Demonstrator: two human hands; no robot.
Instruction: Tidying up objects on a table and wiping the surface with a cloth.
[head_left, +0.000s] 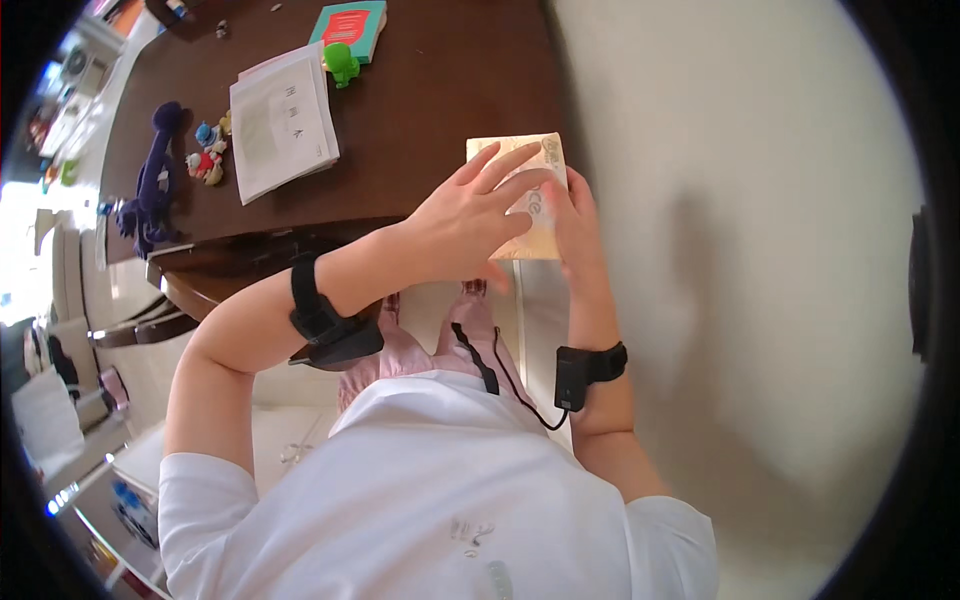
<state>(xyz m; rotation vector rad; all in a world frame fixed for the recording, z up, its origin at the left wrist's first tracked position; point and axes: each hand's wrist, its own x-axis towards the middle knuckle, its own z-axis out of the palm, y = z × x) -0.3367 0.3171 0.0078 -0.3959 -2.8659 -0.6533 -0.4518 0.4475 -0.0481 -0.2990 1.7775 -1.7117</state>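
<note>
A pale yellow packet (536, 240) with printed writing is in front of me, at the near right corner of the dark brown table. From its right side, my right hand (576, 225) grips it, fingers partly hidden behind it. My left hand (472, 210) reaches across the packet's face with its fingers spread apart. Whether those fingertips press on the packet or hover just over it, I cannot tell. Much of the packet's left part is hidden under this hand.
On the wooden table (442, 97) lie a stack of papers (281, 124), a teal and red book (360, 30), a green figurine (341, 64), small toy figures (206, 154) and a dark blue plush toy (157, 172). A pale wall (750, 225) stands close on the right.
</note>
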